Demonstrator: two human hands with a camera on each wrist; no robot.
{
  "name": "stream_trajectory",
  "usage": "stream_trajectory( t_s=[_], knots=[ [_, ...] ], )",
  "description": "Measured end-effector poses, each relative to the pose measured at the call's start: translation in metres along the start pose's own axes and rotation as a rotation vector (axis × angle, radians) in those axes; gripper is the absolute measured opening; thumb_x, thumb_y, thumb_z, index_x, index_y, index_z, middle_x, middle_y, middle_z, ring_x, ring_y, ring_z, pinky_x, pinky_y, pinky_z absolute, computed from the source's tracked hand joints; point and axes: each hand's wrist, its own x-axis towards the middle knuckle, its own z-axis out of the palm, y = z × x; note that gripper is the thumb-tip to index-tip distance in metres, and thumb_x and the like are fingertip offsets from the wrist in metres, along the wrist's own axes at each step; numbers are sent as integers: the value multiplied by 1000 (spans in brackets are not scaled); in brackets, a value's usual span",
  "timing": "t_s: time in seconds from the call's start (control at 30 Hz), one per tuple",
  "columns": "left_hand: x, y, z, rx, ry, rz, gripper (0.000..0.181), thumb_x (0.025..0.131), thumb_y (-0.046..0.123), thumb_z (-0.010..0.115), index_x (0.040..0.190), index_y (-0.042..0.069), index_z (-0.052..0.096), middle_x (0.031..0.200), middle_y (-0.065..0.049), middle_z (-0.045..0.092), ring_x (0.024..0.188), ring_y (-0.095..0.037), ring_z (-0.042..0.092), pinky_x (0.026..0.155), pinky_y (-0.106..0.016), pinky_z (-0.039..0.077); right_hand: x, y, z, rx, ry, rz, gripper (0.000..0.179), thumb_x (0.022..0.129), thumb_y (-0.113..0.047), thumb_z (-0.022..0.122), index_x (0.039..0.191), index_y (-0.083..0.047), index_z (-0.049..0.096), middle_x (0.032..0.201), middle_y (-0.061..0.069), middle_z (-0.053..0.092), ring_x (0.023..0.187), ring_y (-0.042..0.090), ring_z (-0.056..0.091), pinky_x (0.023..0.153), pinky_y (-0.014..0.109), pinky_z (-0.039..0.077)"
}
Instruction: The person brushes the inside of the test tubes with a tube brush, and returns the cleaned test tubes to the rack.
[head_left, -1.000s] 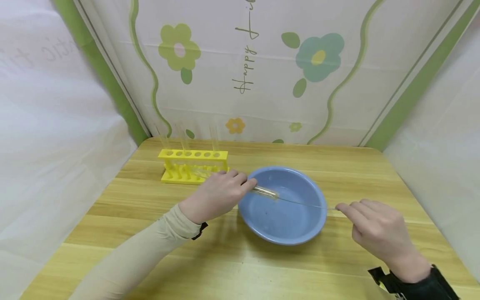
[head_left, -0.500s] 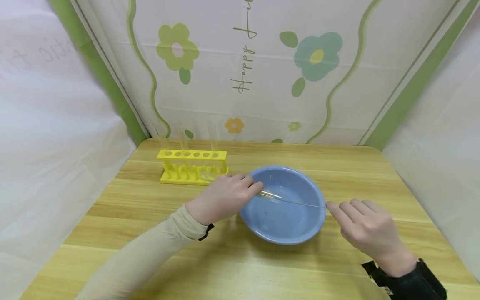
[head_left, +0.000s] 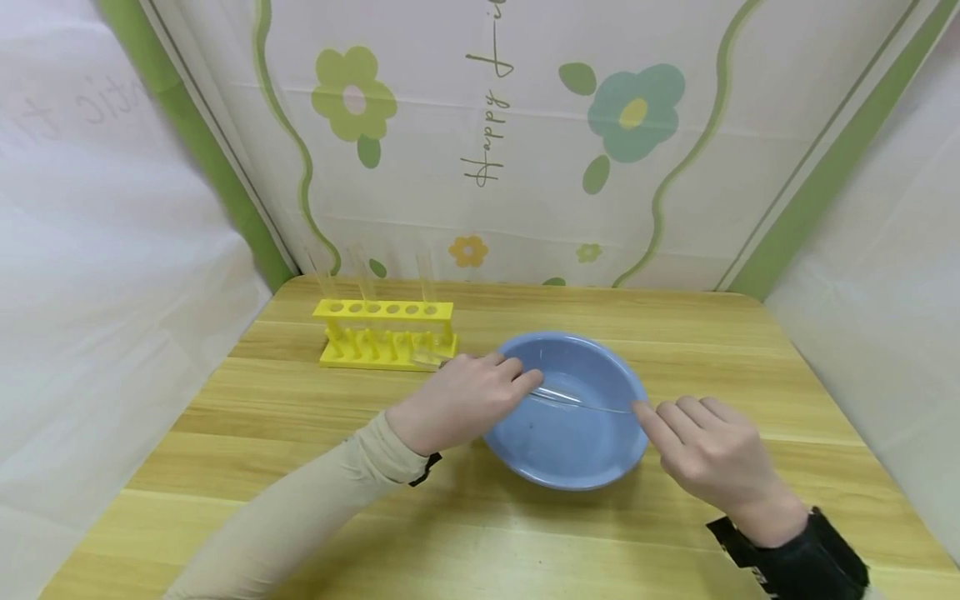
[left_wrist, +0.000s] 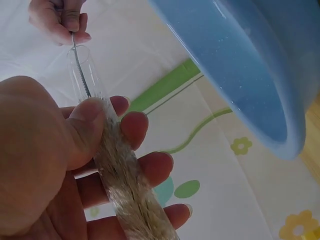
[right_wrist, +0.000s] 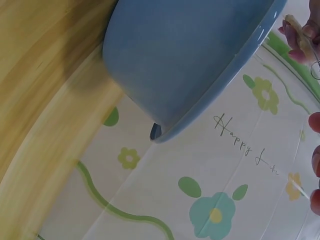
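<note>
Tube [left_wrist: 118, 157] with brush [left_wrist: 134, 196] inside, gripped by left fingers [left_wrist: 156, 168], right fingers [head_left: 657, 427] pinching wire [left_wrist: 81, 69], blue basin [head_left: 588, 446] beneath

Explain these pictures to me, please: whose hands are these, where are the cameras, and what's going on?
There is no machine here, just a person's bare left hand and right hand. The wide picture comes from a camera worn on the head, looking forward and down; the two others come from cameras worn on each wrist.

On the wooden table stand a blue basin and a yellow rack with upright clear tubes.

The left hand grips another clear tube, with a bristly brush inside. The right hand pinches the brush's thin wire handle, outside the tube's mouth.
</note>
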Motion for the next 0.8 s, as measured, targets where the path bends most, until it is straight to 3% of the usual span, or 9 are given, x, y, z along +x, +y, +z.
stream_trajectory(
  t_s=[0.8],
  knots=[
    [8,10,-1,22,-5,-10,17,92,2,60,104,12,66,75,1,58,58,-13,51,40,-21,38,16,-11,9,14,-60,-19,22,96,7,50,81,9,67,62,13,58,47,27,52,38,33,40]
  ],
)
